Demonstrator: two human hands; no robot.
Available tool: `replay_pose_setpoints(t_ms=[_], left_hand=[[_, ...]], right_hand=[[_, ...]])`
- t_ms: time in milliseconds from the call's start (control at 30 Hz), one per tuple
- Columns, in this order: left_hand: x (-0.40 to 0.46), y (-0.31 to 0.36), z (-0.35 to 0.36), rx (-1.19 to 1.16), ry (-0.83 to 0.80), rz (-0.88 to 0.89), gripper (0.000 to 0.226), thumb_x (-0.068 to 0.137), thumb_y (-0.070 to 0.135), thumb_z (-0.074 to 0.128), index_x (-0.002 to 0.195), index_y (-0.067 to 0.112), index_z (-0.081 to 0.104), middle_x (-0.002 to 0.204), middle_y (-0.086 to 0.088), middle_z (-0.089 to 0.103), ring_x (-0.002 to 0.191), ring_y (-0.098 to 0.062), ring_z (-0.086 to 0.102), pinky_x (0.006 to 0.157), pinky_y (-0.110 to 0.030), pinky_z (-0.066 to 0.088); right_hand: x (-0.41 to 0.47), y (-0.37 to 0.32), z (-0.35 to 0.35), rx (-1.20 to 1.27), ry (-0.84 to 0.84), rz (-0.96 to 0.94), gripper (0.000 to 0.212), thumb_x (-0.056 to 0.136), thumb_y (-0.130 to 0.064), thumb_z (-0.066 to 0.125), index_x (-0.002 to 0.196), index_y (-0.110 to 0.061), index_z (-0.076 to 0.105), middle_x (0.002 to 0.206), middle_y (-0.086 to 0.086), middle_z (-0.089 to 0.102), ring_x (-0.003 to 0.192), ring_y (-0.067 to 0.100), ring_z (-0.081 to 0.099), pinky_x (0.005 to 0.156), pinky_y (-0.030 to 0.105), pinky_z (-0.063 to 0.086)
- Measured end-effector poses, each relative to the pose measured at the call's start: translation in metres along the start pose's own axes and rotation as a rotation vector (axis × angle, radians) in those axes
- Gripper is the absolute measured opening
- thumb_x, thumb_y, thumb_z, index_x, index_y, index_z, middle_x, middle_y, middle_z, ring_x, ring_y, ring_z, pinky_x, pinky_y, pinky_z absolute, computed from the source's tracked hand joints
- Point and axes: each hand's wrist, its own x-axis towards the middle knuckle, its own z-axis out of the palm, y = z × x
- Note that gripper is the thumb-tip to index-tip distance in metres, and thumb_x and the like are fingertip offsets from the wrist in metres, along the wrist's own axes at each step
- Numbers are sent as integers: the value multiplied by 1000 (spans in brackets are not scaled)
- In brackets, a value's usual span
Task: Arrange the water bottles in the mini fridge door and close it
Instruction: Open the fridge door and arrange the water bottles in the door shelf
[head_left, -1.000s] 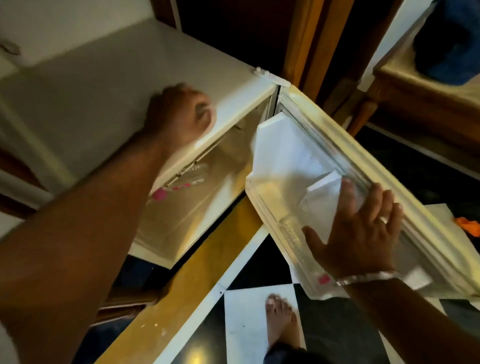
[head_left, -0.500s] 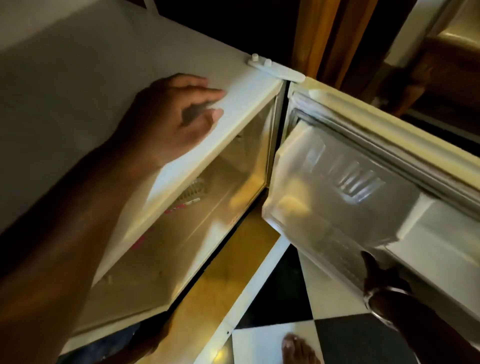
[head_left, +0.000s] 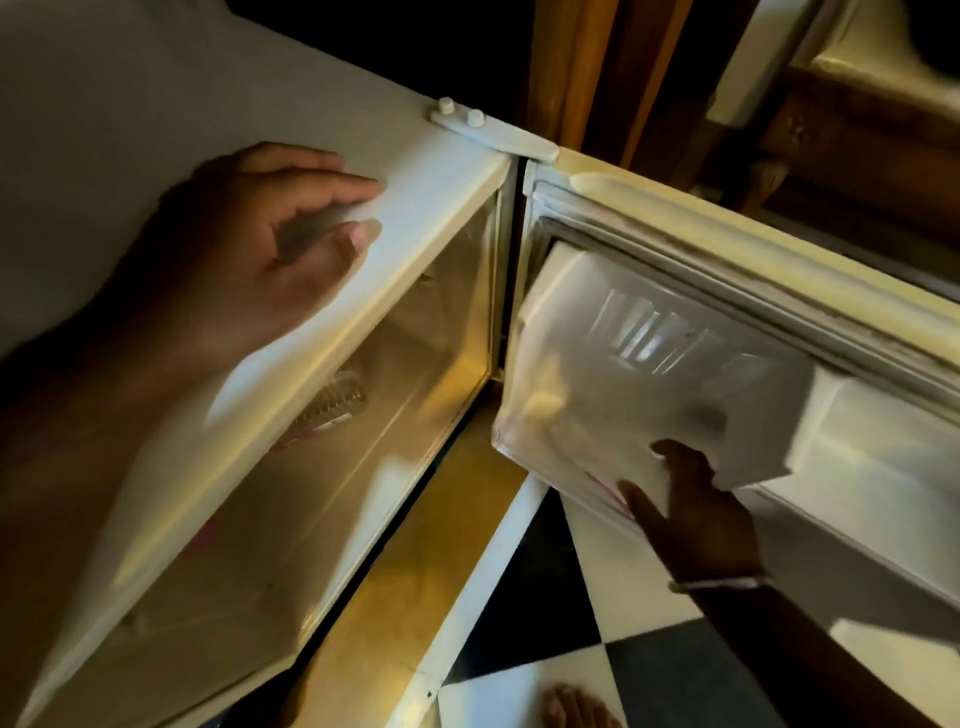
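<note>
Left hand (head_left: 260, 244) open, flat on mini fridge top (head_left: 130, 130). Right hand (head_left: 696, 514) open, fingers spread against door shelf (head_left: 623, 384) underside.

no readable text, labels or numbers

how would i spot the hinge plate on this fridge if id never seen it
Start at the flat white top of the mini fridge, where the left hand rests. Follow its front edge right to the corner meeting the open door. The hinge plate is the only raised strip there, with two round studs.
</note>
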Motion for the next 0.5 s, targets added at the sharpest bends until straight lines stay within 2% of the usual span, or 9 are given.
replay_pose_setpoints(t_ms=[100,167,233,300,367,433,500], left_hand=[[3,-13,6,-8,32,34,46,96,58,52,133,33,66,139,6,61,127,-17,60,109,-46,48],[5,-21,9,-32,27,62,47,96,59,54,133,32,64,136,5,63,125,-17,61,108,-46,49],[9,-24,9,-55,5,83,49,96,61,54,134,32,64,135,3,64,124,-18,62,106,-48,50],[8,-22,7,-60,6,74,50,96,62,53,134,32,64,135,4,64,124,-17,62,107,-48,50],[5,-19,6,-63,36,52,48,95,60,53,133,32,65,134,6,64,124,-13,62,108,-44,49],[4,-15,5,-86,44,50,47,94,58,55,131,31,67,133,3,65,124,-14,62,109,-44,48],[5,-11,5,-92,34,46,48,93,56,55,130,29,68,132,1,65,125,-15,62,110,-43,48]], right_hand=[[19,-39,7,108,186,-118,36,86,-38,67,111,-13,63,102,7,67,72,30,67,55,34,50],[39,-54,6,128,237,-181,26,86,-35,68,102,-15,63,102,6,66,72,29,66,56,35,49],[54,-62,2,122,245,-105,21,90,-41,61,94,-20,60,96,3,65,77,27,64,61,33,43],[61,-67,-3,169,311,-33,27,93,-49,50,84,-24,56,86,1,66,76,27,62,61,32,36],[69,-83,-4,206,403,-106,37,95,-51,42,74,-22,54,76,1,63,71,26,59,57,30,30],[80,-103,0,276,424,-196,46,97,-47,38,71,-16,59,71,3,61,68,24,57,56,31,34],[91,-111,5,314,425,-206,48,100,-43,36,73,-16,65,69,2,64,66,23,60,58,33,43]])
